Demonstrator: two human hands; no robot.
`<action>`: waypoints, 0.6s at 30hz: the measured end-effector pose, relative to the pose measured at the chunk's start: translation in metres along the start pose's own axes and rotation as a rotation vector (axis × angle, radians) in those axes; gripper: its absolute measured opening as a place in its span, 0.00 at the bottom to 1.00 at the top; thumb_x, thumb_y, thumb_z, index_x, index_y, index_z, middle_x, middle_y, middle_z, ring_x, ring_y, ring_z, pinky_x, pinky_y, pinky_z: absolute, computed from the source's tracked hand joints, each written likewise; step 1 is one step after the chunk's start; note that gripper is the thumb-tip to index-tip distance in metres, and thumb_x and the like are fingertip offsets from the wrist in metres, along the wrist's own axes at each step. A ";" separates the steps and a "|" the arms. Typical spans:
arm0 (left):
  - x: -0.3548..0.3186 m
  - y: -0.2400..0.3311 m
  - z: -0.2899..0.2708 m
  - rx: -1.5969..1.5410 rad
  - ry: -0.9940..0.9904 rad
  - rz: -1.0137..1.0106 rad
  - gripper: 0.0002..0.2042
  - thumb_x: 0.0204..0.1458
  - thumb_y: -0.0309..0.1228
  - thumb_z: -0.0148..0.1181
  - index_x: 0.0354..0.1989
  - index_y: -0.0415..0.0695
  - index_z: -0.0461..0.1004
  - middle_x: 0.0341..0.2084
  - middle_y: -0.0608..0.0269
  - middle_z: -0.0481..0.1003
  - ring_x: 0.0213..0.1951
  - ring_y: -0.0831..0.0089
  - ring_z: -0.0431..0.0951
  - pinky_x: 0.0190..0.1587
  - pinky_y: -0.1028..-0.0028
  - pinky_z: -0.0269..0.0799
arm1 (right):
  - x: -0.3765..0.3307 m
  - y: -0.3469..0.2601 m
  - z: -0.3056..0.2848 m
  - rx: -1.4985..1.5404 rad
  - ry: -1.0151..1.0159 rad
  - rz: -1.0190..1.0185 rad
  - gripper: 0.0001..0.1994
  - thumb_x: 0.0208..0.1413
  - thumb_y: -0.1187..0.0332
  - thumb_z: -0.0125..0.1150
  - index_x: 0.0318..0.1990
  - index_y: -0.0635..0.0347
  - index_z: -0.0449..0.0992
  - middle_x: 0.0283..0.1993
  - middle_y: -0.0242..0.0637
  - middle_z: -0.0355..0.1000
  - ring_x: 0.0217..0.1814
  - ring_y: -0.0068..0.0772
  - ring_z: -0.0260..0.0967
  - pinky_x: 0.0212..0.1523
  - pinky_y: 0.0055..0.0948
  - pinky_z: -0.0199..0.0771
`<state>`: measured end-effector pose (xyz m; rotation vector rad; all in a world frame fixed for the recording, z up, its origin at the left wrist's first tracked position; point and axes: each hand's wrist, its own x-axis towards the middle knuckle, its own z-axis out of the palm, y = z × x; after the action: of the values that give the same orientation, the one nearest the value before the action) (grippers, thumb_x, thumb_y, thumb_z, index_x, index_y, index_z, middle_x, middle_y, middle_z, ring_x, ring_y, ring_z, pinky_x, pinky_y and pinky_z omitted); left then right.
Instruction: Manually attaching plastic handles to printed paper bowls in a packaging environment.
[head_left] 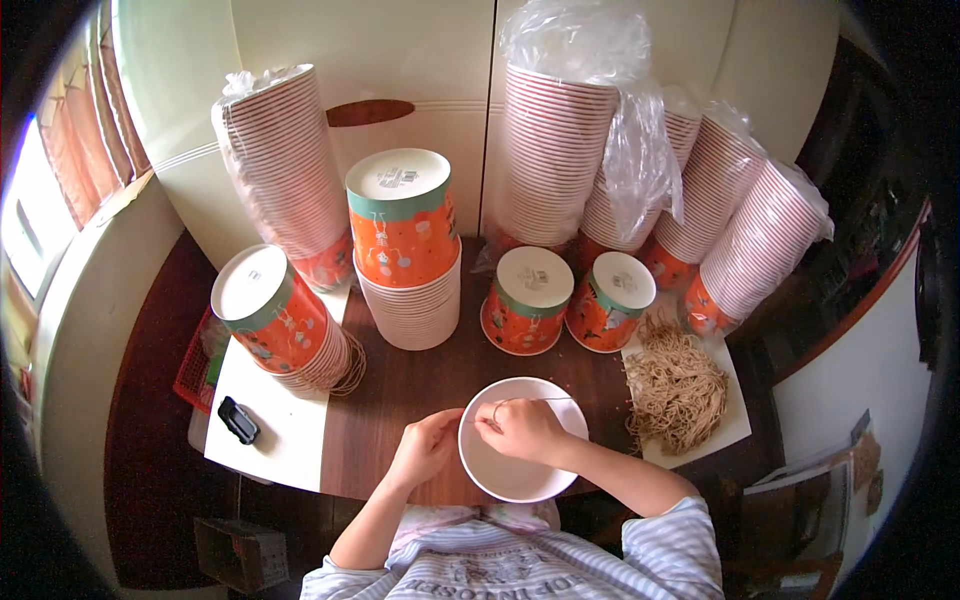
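A white-lined paper bucket [515, 478] stands mouth up at the near edge of the table, in front of me. My right hand [527, 432] reaches over its mouth, fingers closed in a pinch near the left inner wall. A thin pale string [556, 399] runs from those fingers toward the right rim. Against the outside of the left rim is my left hand [427, 447], its fingers bent together; whatever they pinch is hidden. To the right lies a tangled heap of tan paper twine [680, 388].
Upside-down orange buckets [531, 305] stand beyond my hands, with a taller stack [408, 310] behind and another [280, 315] at left, twine loops beside it. Tall bagged stacks [560, 150] line the wall. A black plastic case [238, 420] lies on the left white sheet [270, 450].
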<state>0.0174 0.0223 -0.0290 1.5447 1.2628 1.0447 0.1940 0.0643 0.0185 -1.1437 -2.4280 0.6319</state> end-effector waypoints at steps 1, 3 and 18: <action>0.000 -0.002 0.000 0.000 0.001 0.000 0.13 0.46 0.17 0.48 0.43 0.34 0.69 0.29 0.54 0.75 0.32 0.77 0.75 0.34 0.78 0.70 | 0.000 0.000 0.001 0.001 0.004 -0.002 0.07 0.47 0.63 0.51 0.26 0.55 0.73 0.20 0.43 0.70 0.23 0.44 0.69 0.24 0.41 0.68; -0.001 -0.004 0.001 -0.054 0.001 0.005 0.13 0.47 0.17 0.48 0.43 0.33 0.69 0.30 0.55 0.75 0.32 0.78 0.75 0.34 0.78 0.70 | 0.000 0.000 0.002 -0.005 0.037 -0.013 0.06 0.46 0.64 0.53 0.25 0.54 0.72 0.19 0.40 0.69 0.22 0.42 0.69 0.22 0.39 0.67; 0.000 -0.001 0.003 -0.016 0.038 0.039 0.12 0.46 0.18 0.50 0.40 0.34 0.71 0.27 0.53 0.75 0.28 0.76 0.76 0.30 0.78 0.71 | 0.003 0.005 0.008 -0.001 0.061 -0.041 0.06 0.46 0.64 0.52 0.27 0.54 0.74 0.20 0.41 0.70 0.22 0.43 0.70 0.23 0.39 0.70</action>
<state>0.0199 0.0223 -0.0306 1.5496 1.2520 1.1110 0.1915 0.0673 0.0092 -1.0941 -2.3943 0.5754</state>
